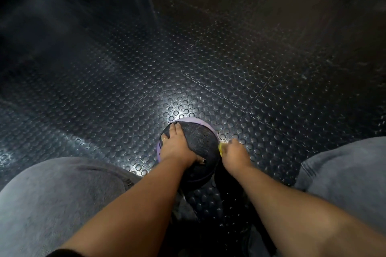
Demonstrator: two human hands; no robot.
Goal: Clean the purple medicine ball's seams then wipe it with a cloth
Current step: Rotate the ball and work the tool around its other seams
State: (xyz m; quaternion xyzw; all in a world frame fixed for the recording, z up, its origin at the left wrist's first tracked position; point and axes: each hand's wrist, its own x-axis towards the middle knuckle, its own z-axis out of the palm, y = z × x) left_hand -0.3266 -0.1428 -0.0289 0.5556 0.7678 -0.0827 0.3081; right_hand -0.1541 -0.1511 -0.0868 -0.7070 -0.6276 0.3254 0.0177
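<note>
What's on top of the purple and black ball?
The left hand lies spread on top of the medicine ball. The right hand holds a blurry yellow thing at its side. The ball's skin under the palm is hidden.

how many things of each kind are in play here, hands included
hands: 2, left hand and right hand
medicine ball, purple and black: 1
yellow item in the right hand, too blurred to name: 1
ring on the left hand: 1
total: 5
</note>
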